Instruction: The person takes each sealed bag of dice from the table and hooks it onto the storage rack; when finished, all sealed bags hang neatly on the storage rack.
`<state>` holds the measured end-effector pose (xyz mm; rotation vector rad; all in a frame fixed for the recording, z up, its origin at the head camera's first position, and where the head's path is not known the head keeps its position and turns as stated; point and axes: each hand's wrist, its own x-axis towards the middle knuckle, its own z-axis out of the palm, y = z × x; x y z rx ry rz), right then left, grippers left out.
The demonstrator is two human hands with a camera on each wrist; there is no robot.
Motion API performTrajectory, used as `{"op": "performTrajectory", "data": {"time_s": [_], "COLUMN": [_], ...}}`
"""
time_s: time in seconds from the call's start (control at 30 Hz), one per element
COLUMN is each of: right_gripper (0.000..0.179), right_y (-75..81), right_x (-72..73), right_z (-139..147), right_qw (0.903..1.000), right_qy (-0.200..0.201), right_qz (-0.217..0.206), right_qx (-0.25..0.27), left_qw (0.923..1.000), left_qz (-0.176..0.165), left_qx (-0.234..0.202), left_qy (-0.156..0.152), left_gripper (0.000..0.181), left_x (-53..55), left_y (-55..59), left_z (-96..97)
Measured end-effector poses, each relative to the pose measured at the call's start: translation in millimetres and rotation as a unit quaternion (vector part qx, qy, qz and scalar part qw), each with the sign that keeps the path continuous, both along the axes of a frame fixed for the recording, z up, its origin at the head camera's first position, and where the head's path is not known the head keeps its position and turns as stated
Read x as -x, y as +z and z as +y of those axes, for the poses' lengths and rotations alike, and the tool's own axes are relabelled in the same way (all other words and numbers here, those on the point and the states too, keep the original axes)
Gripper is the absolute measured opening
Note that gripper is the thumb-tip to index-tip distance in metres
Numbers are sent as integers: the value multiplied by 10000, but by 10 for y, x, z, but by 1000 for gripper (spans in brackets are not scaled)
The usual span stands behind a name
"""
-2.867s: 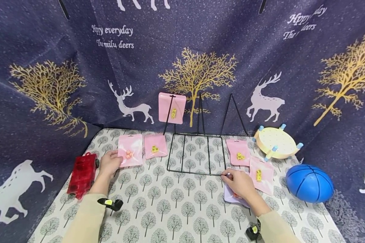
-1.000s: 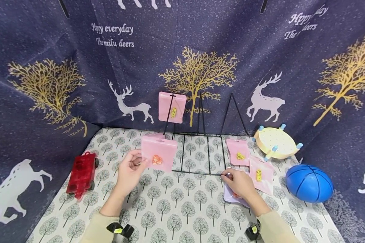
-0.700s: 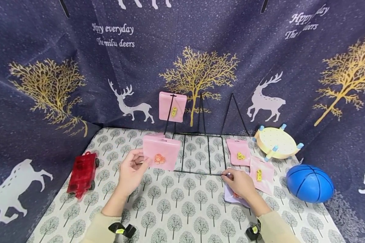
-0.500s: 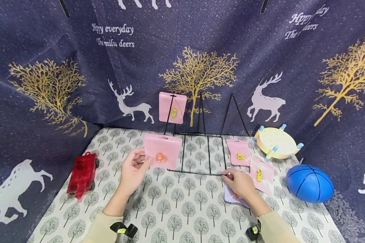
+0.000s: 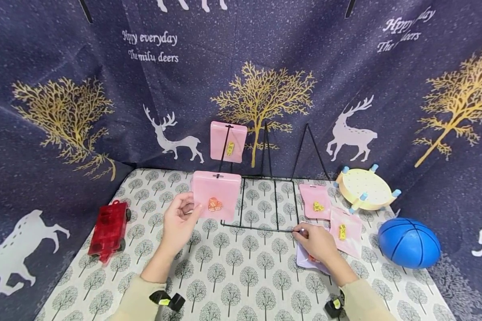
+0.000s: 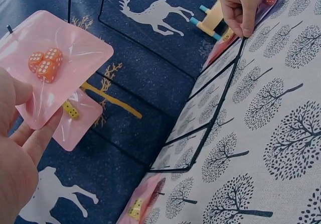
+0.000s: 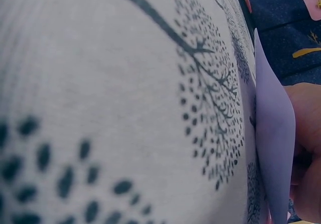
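My left hand (image 5: 178,220) pinches a pink zip bag (image 5: 202,187) of orange dice (image 6: 47,63) by its left edge, held upright above the table. The bag's hang hole is right at the tip of the left prong of a black wire rack (image 5: 259,229); in the left wrist view a prong end shows at the bag's top corner. Another pink bag (image 5: 218,142) with yellow dice hangs farther back on that prong. My right hand (image 5: 315,240) pinches the rack's front right corner. A lilac bag (image 5: 305,258) lies partly hidden under this hand, its edge close by in the right wrist view.
Right of the rack lie two pink bags (image 5: 310,196) with yellow dice. Beyond them are a cream round stand (image 5: 365,189) with blue-tipped legs and a blue ball (image 5: 409,243). A red toy car (image 5: 109,227) stands at the left. A pink bag (image 6: 138,201) lies behind the held one.
My left hand took the bag of orange dice off the table, brought it right, then raised it until its hang hole met the prong tip. The right hand has stayed at the rack corner.
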<state>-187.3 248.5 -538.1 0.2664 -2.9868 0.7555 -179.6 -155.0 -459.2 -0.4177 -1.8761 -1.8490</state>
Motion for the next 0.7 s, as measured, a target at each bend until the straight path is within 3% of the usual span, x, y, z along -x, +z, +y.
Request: {"op": "performTrajectory", "data": {"time_s": [0.27,0.7], "right_gripper": [7,8], "right_y": [1,-6], "right_x": [-5,-1], "right_z": [-2,-1], "right_qw": [10000,10000], "right_qy": [-11,-11], "right_qz": [32,30], "right_qx": [11,11], "left_qw": [9998,9987], "left_qz": [-184,-446], "left_qx": [-32,-255], "left_qy": [8,32], "left_gripper": [34,33], "left_x": [54,245], "left_y": [8,68], "left_z": [35,145]}}
